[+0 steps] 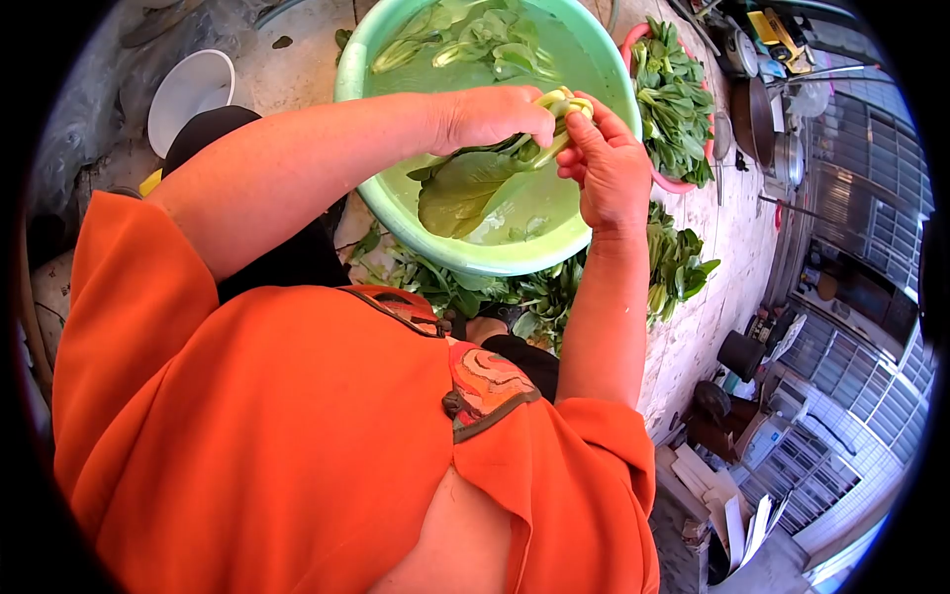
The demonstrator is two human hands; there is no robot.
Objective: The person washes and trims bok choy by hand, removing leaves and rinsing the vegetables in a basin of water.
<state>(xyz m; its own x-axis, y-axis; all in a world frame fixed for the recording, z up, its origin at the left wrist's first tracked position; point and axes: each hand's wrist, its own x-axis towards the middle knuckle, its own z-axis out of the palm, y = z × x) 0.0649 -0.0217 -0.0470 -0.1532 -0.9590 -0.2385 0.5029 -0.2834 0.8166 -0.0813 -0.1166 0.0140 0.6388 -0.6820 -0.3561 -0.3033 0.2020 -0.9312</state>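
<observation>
My left hand (500, 117) is closed around a head of bok choy (470, 188) above the water. Its dark leaves hang down toward the near side of the basin, and the pale stem end points up to the right. At that stem end my right hand (606, 163) pinches the stalks between thumb and fingers. Below both hands is a round light green basin (475, 259) holding water. Other bok choy (485, 40) floats at its far side. My fingers hide part of the stalks.
A pink basket (676, 185) heaped with greens (668, 104) stands right of the basin. Loose leafy greens (678, 257) lie on the floor along its near and right sides. A white bucket (193, 97) sits at left. Pans (754, 119) and cardboard (717, 495) are farther right.
</observation>
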